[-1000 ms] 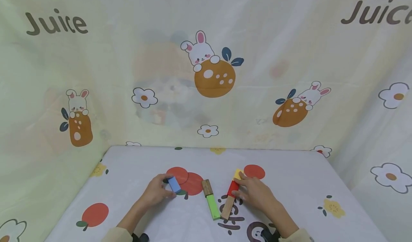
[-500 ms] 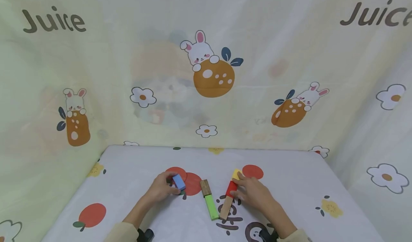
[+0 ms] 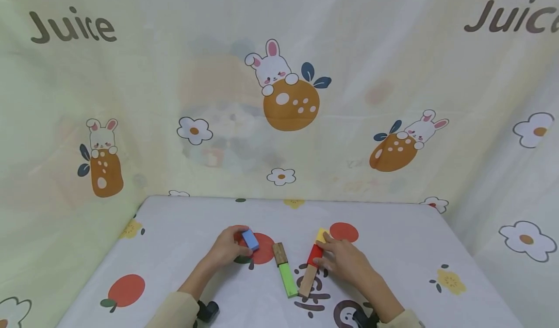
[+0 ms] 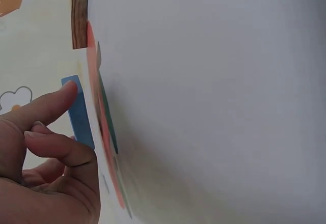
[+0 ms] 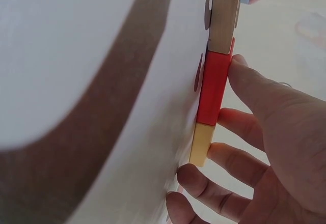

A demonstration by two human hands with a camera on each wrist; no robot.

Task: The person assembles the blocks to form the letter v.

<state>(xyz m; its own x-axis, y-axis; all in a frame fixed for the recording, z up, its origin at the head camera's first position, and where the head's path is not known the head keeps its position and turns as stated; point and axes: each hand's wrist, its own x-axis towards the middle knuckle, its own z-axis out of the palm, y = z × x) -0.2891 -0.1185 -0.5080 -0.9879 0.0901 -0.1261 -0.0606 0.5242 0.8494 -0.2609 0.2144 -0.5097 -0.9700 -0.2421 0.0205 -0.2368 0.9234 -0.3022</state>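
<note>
My left hand (image 3: 223, 249) pinches a blue block (image 3: 251, 239) between thumb and fingers, over the red fruit print on the cloth. A dark brown wood-grain block (image 3: 280, 254) lies to its right, end to end with a green block (image 3: 288, 280). The second row joins a tan block (image 3: 307, 280), a red block (image 3: 315, 255) and a yellow block (image 3: 321, 234). The near ends of both rows meet in a V. With fingers spread, my right hand (image 3: 349, 265) touches the red and yellow blocks from the right side.
A white printed cloth (image 3: 393, 236) covers the table. Behind it hangs a pale curtain (image 3: 236, 22) with rabbit and flower prints, which also runs along both sides. A black wrist camera (image 3: 207, 311) sits on the left forearm, another (image 3: 365, 318) on the right.
My left hand has carried the blue block to the right and slightly farther away, toward the brown block. My right hand and both rows stay as they were.
</note>
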